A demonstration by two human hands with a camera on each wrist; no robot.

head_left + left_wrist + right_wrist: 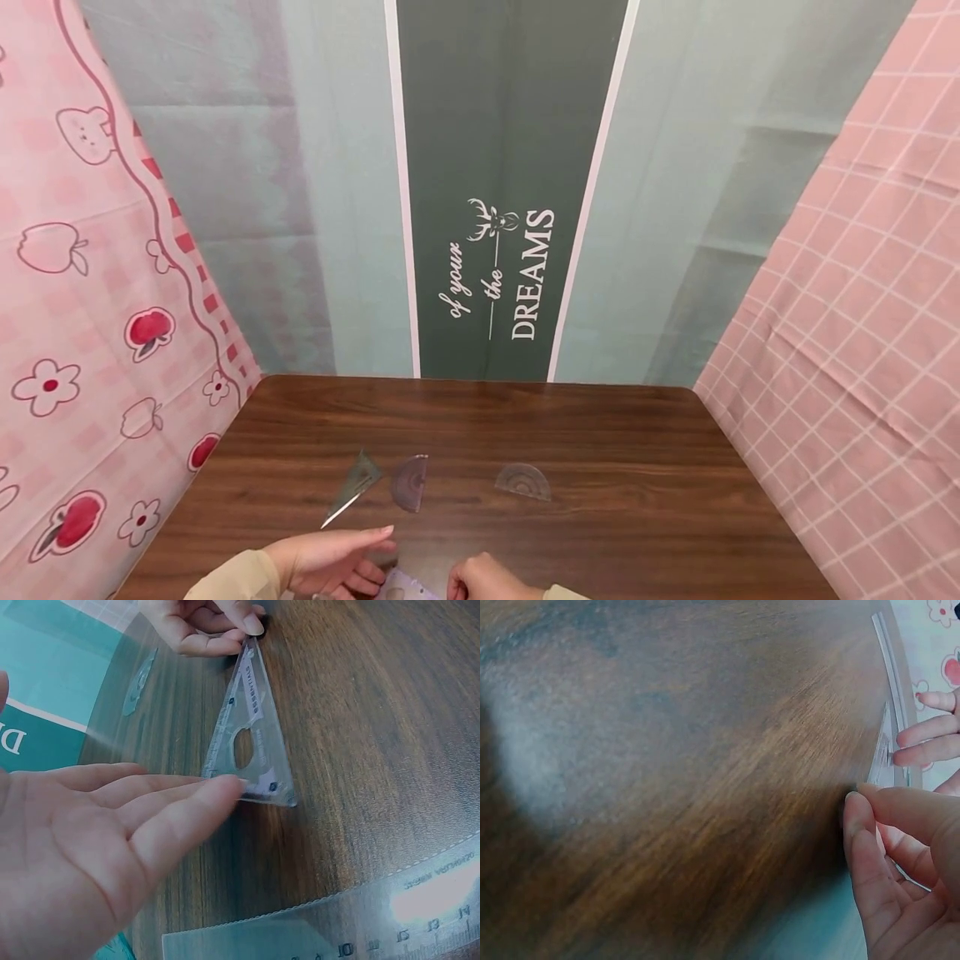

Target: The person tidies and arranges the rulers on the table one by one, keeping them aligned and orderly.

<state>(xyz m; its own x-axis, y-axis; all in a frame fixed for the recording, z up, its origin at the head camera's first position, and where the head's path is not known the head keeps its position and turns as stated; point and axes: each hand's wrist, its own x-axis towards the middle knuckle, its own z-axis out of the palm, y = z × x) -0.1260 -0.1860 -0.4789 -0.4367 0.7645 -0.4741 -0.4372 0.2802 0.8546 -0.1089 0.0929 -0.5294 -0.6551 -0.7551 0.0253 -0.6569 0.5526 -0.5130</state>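
a set square (259, 739) lies between left hand (333, 565) and right hand (489, 579).

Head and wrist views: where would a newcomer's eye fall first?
The white word DREAMS, on the dark green band behind the table, likely comes first. In the left wrist view, a clear set square follows, its tip pinched by the right hand, its base by the left hand.

Softly lit in head view; glaring off ruler (337, 913), four o'clock, left-wrist view; blurred across tabletop (652, 757), nine o'clock, right-wrist view.
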